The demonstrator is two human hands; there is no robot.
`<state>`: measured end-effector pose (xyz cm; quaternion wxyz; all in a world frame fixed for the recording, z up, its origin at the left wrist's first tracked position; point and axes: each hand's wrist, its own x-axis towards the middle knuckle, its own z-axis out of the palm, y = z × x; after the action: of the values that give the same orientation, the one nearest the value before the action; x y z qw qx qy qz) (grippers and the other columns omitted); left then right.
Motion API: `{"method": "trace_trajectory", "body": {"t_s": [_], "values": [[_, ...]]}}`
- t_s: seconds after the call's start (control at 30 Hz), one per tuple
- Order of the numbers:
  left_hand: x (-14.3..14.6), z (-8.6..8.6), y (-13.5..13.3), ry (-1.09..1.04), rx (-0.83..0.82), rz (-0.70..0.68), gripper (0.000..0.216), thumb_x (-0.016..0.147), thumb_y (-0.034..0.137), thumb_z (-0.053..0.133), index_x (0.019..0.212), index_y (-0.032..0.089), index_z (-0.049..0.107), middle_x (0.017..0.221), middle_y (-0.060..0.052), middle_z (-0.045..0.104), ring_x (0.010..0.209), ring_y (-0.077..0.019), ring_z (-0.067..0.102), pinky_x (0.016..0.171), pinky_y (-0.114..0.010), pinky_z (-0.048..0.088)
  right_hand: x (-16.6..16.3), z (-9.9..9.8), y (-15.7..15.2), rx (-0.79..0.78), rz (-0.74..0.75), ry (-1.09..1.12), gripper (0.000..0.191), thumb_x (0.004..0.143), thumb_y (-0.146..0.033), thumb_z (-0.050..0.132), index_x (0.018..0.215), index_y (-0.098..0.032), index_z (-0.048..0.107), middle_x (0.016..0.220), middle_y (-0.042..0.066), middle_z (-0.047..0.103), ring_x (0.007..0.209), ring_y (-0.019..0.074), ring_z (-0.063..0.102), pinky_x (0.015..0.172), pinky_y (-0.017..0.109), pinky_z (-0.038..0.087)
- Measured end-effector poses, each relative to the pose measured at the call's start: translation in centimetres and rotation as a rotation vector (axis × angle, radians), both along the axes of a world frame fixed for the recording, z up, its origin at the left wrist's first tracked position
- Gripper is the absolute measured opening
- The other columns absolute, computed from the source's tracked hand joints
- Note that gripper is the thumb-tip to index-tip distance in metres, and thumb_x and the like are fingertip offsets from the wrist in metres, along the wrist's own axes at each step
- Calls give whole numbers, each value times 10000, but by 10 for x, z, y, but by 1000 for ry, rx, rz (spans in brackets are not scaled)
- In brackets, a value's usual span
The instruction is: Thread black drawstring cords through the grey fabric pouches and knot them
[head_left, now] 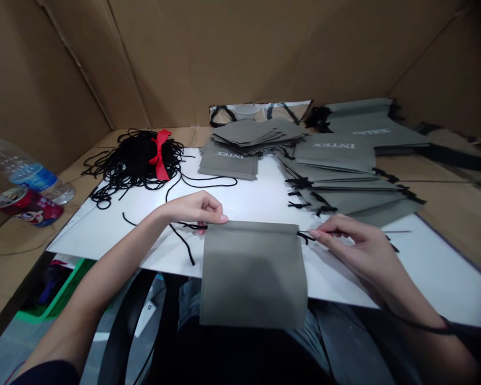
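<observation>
A grey fabric pouch hangs over the near edge of the white board, its top hem on the board. My left hand is closed at the pouch's top left corner, pinching the hem and a black cord that trails toward me. At the top right corner, my right hand pinches the black cord end coming out of the hem, together with a thin rod that points right.
A bundle of black cords tied with a red ribbon lies at the back left. Stacks of grey pouches sit behind, and more with cords at the right. A water bottle and a red can lie far left. Cardboard walls surround.
</observation>
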<state>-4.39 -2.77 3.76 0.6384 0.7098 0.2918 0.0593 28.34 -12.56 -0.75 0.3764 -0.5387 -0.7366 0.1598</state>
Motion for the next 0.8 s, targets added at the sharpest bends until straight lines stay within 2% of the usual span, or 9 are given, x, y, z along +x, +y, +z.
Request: {"method": "trace_trajectory", "body": {"t_s": [0.1,0.2,0.4,0.47,0.57,0.67,0.8], "values": [[1,0,-3,-46,-62,-4,382,787,405,674,581,162,463,452,70,379,364,-51,390,365,-174,312,0,-1,0,16,4,33,233,825,-373,645,677,-192,636,664,46,622,625,163,566,580,293,410],[4,0,-7,-74,-70,-12,408,779,403,685,572,162,429,448,87,329,364,-27,297,350,-152,226,1,-3,2,33,37,45,249,805,-405,656,666,-199,635,646,25,606,603,158,532,568,293,390],[9,-2,-12,-32,-105,-144,369,808,444,642,641,148,500,441,55,445,368,-33,315,370,-161,237,-7,-3,5,12,182,17,176,809,-324,659,677,-208,652,655,25,621,646,172,541,625,304,407],[6,-1,-10,4,-66,-150,382,826,468,610,648,151,492,479,49,451,379,-39,342,377,-167,270,-8,-2,4,29,146,21,166,809,-312,660,679,-210,645,654,21,614,635,167,533,615,300,401],[0,2,-5,42,27,-125,423,852,499,558,619,165,445,509,57,384,416,-51,359,400,-176,310,-5,-2,3,71,65,50,157,808,-304,659,686,-210,628,654,14,600,618,156,527,585,287,388],[-4,5,-4,28,81,-170,458,873,497,526,576,177,386,499,57,345,426,-55,327,404,-190,288,0,-3,2,99,36,62,150,805,-297,658,691,-207,620,662,15,598,624,156,531,583,286,383],[-1,6,-7,-43,48,-206,474,885,472,519,556,190,327,515,70,252,435,-56,243,407,-214,224,4,-4,2,104,44,65,127,806,-267,661,701,-206,622,684,18,602,655,160,532,612,292,391]]}}
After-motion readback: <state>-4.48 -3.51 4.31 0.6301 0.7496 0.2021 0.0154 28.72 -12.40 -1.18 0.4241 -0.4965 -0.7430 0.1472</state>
